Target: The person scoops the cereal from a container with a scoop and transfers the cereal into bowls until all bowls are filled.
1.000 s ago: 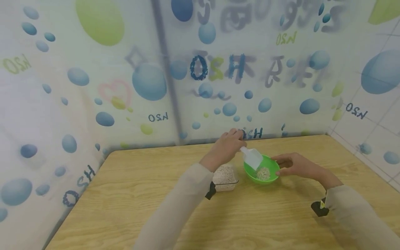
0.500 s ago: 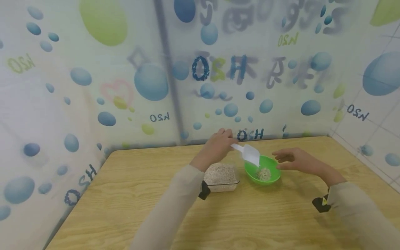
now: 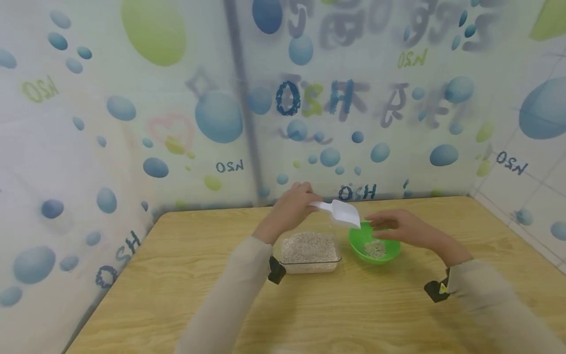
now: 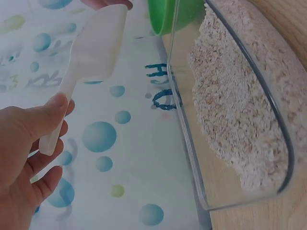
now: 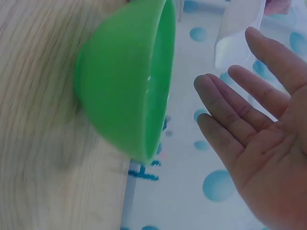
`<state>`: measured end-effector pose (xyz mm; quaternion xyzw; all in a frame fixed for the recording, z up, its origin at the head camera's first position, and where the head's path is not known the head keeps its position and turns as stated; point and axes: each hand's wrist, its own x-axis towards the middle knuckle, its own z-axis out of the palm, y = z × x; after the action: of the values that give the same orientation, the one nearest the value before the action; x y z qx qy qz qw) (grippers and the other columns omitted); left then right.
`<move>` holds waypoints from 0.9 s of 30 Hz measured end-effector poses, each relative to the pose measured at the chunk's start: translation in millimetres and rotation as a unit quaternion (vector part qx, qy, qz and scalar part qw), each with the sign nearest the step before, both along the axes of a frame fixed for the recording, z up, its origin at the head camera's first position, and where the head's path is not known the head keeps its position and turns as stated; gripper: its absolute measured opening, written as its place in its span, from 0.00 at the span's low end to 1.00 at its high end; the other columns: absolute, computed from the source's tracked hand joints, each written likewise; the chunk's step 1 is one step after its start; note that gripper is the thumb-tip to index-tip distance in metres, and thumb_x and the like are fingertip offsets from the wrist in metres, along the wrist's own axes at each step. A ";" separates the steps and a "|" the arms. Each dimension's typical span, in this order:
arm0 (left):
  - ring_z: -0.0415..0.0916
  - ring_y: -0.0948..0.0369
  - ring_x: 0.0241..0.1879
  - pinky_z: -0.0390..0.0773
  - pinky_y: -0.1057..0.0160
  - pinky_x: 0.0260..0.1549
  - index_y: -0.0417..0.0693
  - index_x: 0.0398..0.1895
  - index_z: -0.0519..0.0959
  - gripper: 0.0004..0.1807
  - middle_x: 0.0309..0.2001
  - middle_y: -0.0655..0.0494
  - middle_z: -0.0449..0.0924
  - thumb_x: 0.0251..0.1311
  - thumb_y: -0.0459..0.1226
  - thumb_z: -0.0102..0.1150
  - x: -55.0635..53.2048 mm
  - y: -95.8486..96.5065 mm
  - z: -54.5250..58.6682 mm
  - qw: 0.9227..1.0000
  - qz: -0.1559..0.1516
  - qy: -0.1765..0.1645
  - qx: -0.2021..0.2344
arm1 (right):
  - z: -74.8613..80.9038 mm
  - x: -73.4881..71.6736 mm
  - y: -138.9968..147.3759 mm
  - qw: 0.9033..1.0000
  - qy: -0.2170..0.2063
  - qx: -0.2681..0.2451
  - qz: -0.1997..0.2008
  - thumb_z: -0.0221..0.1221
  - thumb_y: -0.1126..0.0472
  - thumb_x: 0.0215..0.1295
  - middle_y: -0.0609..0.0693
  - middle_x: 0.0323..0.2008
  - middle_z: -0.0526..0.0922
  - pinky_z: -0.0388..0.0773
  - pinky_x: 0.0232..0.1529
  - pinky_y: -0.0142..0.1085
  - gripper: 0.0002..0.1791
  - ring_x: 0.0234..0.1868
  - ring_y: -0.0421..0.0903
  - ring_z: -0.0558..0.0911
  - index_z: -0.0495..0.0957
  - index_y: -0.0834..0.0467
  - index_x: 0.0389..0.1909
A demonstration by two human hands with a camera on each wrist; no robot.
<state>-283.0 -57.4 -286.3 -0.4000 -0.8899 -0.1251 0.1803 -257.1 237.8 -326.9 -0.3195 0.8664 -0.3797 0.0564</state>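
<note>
My left hand (image 3: 289, 209) pinches the handle of a white plastic scoop (image 3: 345, 214) between thumb and fingers. The scoop hangs in the air above the gap between the container and the bowl, its blade pointing right. Below it stands a clear rectangular container (image 4: 196, 187) heaped with oat flakes (image 4: 230, 100). To the right, a green bowl (image 5: 120, 76) sits on the table with a small pile of oat flakes (image 3: 375, 249) inside. My right hand (image 3: 404, 228) hovers over the bowl's right rim, fingers extended and holding nothing. In the right wrist view its palm is apart from the bowl.
The wooden table (image 3: 185, 295) ends at the back against a wall covering (image 3: 265, 147) printed with blue and green drops. A black wrist camera (image 3: 276, 270) on the left sleeve sits close beside the container's left end.
My left hand has drawn left with the scoop, away from the bowl, and the blade has lifted out of it. My right hand has let go of the bowl's rim, risen and shifted left over it.
</note>
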 end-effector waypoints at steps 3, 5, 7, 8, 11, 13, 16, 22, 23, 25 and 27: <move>0.67 0.59 0.34 0.67 0.65 0.34 0.45 0.43 0.82 0.10 0.34 0.55 0.72 0.58 0.35 0.58 0.5 -8.4 1.0 1.000 0.001 0.005 0.008 | 0.8 -0.4 -12.4 1.000 -0.004 -0.009 0.016 0.58 0.59 0.62 0.64 0.50 0.76 0.73 0.49 0.41 0.25 0.51 0.61 0.75 0.69 0.67 0.57; 0.67 0.59 0.34 0.68 0.65 0.33 0.45 0.42 0.82 0.10 0.33 0.55 0.72 0.58 0.35 0.58 0.9 -14.4 1.2 1.000 0.006 0.005 0.011 | 0.7 -0.9 -19.3 1.000 -0.005 -0.009 0.023 0.58 0.59 0.62 0.62 0.50 0.76 0.72 0.49 0.42 0.25 0.51 0.60 0.75 0.69 0.65 0.57; 0.68 0.59 0.34 0.68 0.64 0.33 0.45 0.42 0.82 0.09 0.33 0.55 0.72 0.58 0.34 0.58 1.5 -20.9 1.3 1.000 0.014 0.000 0.013 | 0.0 -1.6 -25.5 1.000 -0.009 -0.007 0.026 0.59 0.57 0.62 0.60 0.50 0.77 0.72 0.49 0.43 0.25 0.51 0.59 0.74 0.70 0.64 0.58; 0.68 0.59 0.34 0.69 0.64 0.32 0.46 0.42 0.82 0.09 0.33 0.54 0.72 0.59 0.34 0.57 1.9 -24.2 1.2 1.000 0.019 -0.002 0.011 | -0.1 -1.6 -28.3 1.000 -0.011 -0.006 0.028 0.59 0.57 0.62 0.59 0.50 0.77 0.72 0.49 0.44 0.25 0.51 0.59 0.74 0.70 0.64 0.58; 0.69 0.58 0.35 0.70 0.64 0.33 0.45 0.43 0.82 0.10 0.34 0.54 0.72 0.59 0.34 0.57 2.8 -34.6 0.6 0.999 0.031 -0.009 0.009 | -1.7 -2.1 -35.8 0.999 -0.011 -0.004 0.036 0.58 0.57 0.62 0.58 0.49 0.77 0.72 0.49 0.45 0.25 0.51 0.58 0.75 0.69 0.65 0.57; 0.69 0.57 0.35 0.70 0.63 0.34 0.43 0.44 0.81 0.11 0.34 0.53 0.73 0.59 0.33 0.57 3.7 -42.0 0.2 0.999 0.035 -0.012 0.012 | -2.7 -2.8 -41.2 0.999 -0.013 -0.004 0.041 0.58 0.59 0.62 0.59 0.50 0.77 0.72 0.49 0.45 0.25 0.50 0.56 0.76 0.69 0.66 0.57; 0.69 0.57 0.35 0.70 0.63 0.35 0.41 0.44 0.81 0.11 0.34 0.52 0.72 0.58 0.32 0.58 4.7 -53.1 -0.5 0.999 0.036 -0.012 0.019 | -4.1 -4.2 -49.1 0.999 -0.016 -0.001 0.048 0.58 0.61 0.62 0.61 0.50 0.76 0.72 0.49 0.45 0.24 0.49 0.55 0.77 0.70 0.66 0.57; 0.69 0.57 0.37 0.70 0.61 0.38 0.40 0.43 0.81 0.10 0.35 0.51 0.72 0.59 0.32 0.57 6.9 -72.1 -1.7 0.998 0.046 -0.029 0.022 | -5.3 -6.0 -60.0 0.998 -0.020 0.011 0.064 0.58 0.59 0.62 0.62 0.50 0.76 0.72 0.49 0.49 0.25 0.49 0.58 0.76 0.69 0.68 0.56; 0.68 0.56 0.37 0.70 0.61 0.38 0.40 0.42 0.81 0.10 0.35 0.51 0.72 0.59 0.32 0.57 7.3 -74.9 -2.0 0.998 0.048 -0.032 0.019 | -5.4 -6.1 -61.0 0.998 -0.021 0.013 0.064 0.58 0.59 0.62 0.63 0.50 0.75 0.71 0.49 0.49 0.25 0.49 0.58 0.76 0.69 0.68 0.57; 0.68 0.56 0.36 0.70 0.60 0.37 0.41 0.41 0.81 0.08 0.35 0.52 0.71 0.58 0.32 0.58 7.9 -80.2 -3.0 0.998 0.048 -0.032 0.012 | -6.0 -6.6 -62.5 0.998 -0.024 0.016 0.064 0.58 0.59 0.62 0.63 0.51 0.75 0.71 0.49 0.49 0.25 0.50 0.59 0.76 0.68 0.69 0.57; 0.68 0.56 0.35 0.70 0.60 0.36 0.41 0.39 0.81 0.07 0.34 0.52 0.72 0.58 0.32 0.58 8.3 -85.7 -4.5 0.999 0.042 -0.030 0.008 | -7.5 -7.7 -63.3 0.998 -0.022 0.019 0.063 0.58 0.60 0.62 0.64 0.50 0.75 0.72 0.49 0.48 0.25 0.49 0.58 0.76 0.68 0.69 0.57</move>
<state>-274.8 -143.2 -290.8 -0.3565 -0.9101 -0.1364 0.1613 -264.8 174.5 -334.3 -0.3643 0.8501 -0.3654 0.1052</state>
